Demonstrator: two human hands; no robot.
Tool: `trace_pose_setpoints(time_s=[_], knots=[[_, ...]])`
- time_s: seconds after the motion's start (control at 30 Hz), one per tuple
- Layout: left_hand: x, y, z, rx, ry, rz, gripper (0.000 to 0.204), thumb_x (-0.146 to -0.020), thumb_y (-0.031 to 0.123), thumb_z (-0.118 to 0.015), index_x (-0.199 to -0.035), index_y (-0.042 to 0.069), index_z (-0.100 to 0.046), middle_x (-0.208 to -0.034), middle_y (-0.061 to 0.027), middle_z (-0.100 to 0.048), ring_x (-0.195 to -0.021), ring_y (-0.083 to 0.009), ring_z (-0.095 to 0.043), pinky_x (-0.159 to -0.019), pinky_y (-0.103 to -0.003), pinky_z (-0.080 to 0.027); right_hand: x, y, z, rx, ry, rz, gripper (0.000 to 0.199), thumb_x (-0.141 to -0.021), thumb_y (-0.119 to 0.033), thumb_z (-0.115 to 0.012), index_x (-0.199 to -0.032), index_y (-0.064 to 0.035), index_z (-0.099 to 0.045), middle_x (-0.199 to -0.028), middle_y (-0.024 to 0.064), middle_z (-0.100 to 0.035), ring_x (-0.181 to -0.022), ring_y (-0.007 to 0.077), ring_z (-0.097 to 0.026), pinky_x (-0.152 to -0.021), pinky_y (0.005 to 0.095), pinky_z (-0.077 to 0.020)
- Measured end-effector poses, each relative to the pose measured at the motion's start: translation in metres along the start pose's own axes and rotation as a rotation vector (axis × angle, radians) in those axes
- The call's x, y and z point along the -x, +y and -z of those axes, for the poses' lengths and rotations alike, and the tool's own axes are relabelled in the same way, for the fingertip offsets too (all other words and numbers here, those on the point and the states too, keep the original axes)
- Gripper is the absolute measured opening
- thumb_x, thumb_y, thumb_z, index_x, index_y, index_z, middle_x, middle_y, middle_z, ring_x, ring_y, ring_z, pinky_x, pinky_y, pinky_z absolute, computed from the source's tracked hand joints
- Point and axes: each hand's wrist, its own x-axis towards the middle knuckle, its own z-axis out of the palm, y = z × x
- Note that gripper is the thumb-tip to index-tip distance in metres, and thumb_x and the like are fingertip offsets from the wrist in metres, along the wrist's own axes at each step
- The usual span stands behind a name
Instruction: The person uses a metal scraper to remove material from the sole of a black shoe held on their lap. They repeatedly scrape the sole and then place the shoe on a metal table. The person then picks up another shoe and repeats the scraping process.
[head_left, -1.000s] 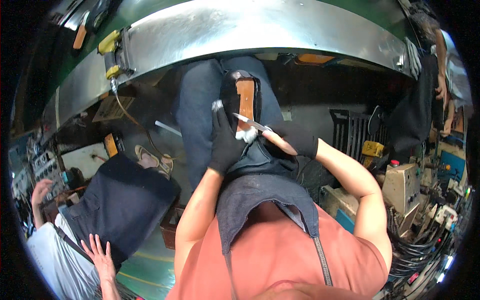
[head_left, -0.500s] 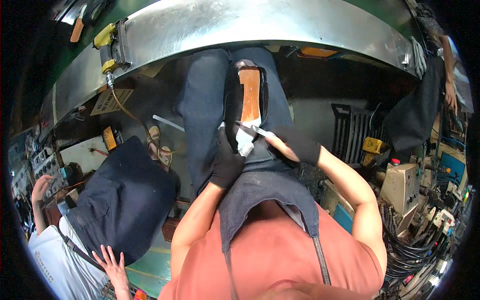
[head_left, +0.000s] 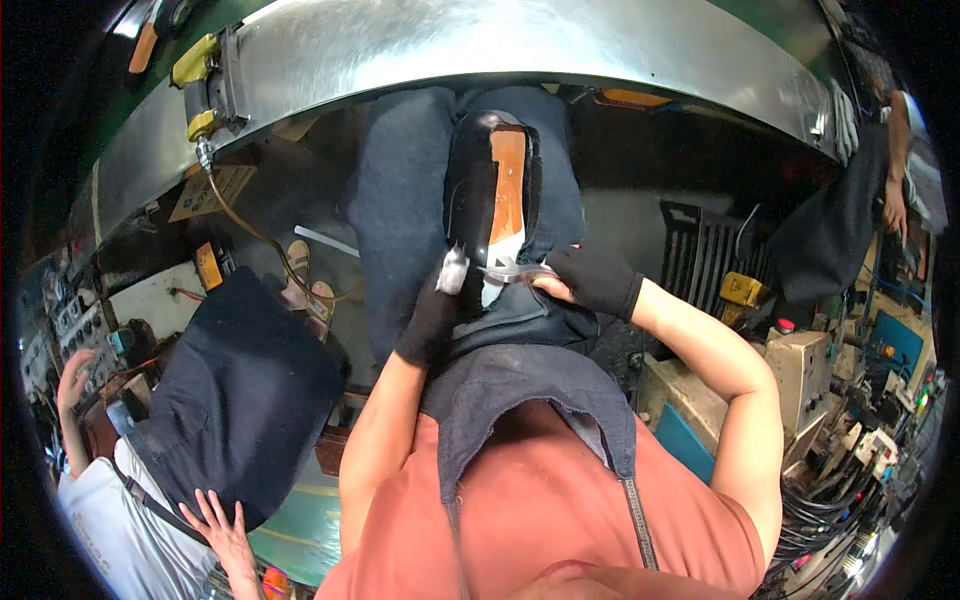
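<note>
A black shoe upper on a last lies sole-up across my lap, with a brown insole showing and a white piece at its near end. My left hand, in a black glove with white wrapping on a digit, grips the shoe's near left side. Most of its fingers are hidden. My right hand, in a black glove with bare fingertips, closes around metal pincers. Their jaws lie over the white piece, and I cannot tell whether they pinch it.
A metal bench curves across in front of my knees. On its left part lies a yellow and black air stapler with a hose hanging down. A co-worker in a dark apron sits at the left. Machinery and cables stand at the right.
The pincers have turned from slanting to nearly level across the white piece. My left hand has shifted slightly left and raised its wrapped digit away from that piece.
</note>
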Motion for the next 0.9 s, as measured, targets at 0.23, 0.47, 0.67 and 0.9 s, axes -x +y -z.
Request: trace_pose_setpoints(time_s=[0.23, 0.47, 0.67, 0.9], knots=[[-0.016, -0.004, -0.034, -0.601, 0.181, -0.495, 0.037, -0.085, 0.024, -0.069, -0.11, -0.001, -0.057, -0.097, -0.0105, -0.065, -0.088, -0.0187, -0.062, -0.076, -0.032, -0.05, 0.01, 0.001, 0.075, 0.004, -0.363, -0.112, 0.051, -0.094, -0.05, -0.046, -0.094, -0.0032, -0.065, -0.084, 0.0212, -0.066, -0.075, 0.0367, -0.065, -0.069, 0.0431, -0.0498], [-0.024, -0.015, 0.016, -0.737, -0.051, -0.362, 0.056, -0.084, 0.019, -0.07, -0.127, -0.003, -0.043, -0.101, -0.0089, -0.063, -0.091, -0.0197, -0.061, -0.081, -0.03, -0.049, -0.013, -0.031, 0.044, -0.242, 0.025, 0.179, 0.044, -0.094, -0.045, -0.05, -0.094, -0.0028, -0.062, -0.088, 0.0232, -0.064, -0.077, 0.0394, -0.063, -0.069, 0.0442, -0.0491], [-0.003, -0.018, 0.01, -0.694, -0.091, -0.442, 0.05, -0.09, 0.016, -0.062, -0.134, 0.005, -0.04, -0.117, -0.0096, -0.054, -0.107, -0.0194, -0.053, -0.092, -0.032, -0.043, 0.025, -0.027, 0.045, -0.133, -0.129, -0.039, 0.037, -0.092, -0.038, -0.055, -0.088, -0.0012, -0.061, -0.075, 0.0215, -0.06, -0.071, 0.0365, -0.061, -0.063, 0.0421, -0.0479], [0.006, 0.002, -0.026, -1.115, -0.074, -0.746, 0.058, -0.08, 0.023, -0.075, -0.123, 0.002, -0.043, -0.112, -0.0124, -0.057, -0.103, -0.0224, -0.057, -0.089, -0.035, -0.045, -0.005, -0.033, 0.015, -0.148, 0.051, 0.287, 0.038, -0.091, -0.039, -0.057, -0.086, -0.0017, -0.061, -0.079, 0.02, -0.06, -0.072, 0.0377, -0.06, -0.062, 0.0435, -0.0478]])
